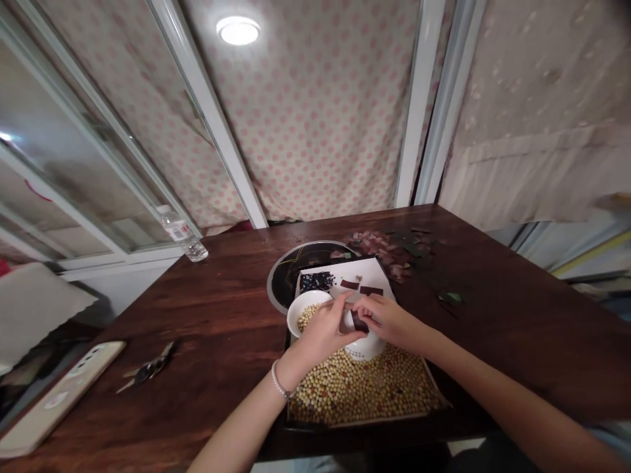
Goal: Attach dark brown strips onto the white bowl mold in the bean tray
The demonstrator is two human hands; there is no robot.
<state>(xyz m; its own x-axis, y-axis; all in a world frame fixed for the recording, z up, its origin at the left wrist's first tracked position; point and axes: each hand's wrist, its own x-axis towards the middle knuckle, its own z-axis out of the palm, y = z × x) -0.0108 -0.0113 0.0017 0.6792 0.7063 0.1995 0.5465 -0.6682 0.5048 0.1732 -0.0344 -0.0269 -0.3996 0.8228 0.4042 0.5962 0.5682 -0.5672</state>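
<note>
The left hand (pixel 323 335) covers the edge of a white bowl (pixel 306 310) of soybeans (pixel 304 318) at center, its grip hidden, while the right hand (pixel 384 322) pinches a dark piece (pixel 359 322), partly hidden by fingers.

There is 1 left hand (pixel 323 334) and 1 right hand (pixel 382 320), with 1 pearl bracelet (pixel 279 380) on the left wrist. The right hand holds 1 dark rectangular piece (pixel 359 322), and 2 more dark pieces (pixel 350 284) lie on 1 white sheet (pixel 320 272). The 1 wooden table (pixel 217 309) carries 1 white bowl (pixel 302 311), 1 white colander (pixel 365 349), 1 plastic water bottle (pixel 185 235) and 1 phone (pixel 59 401). Overhead is 1 round ceiling lamp (pixel 238 30).
</note>
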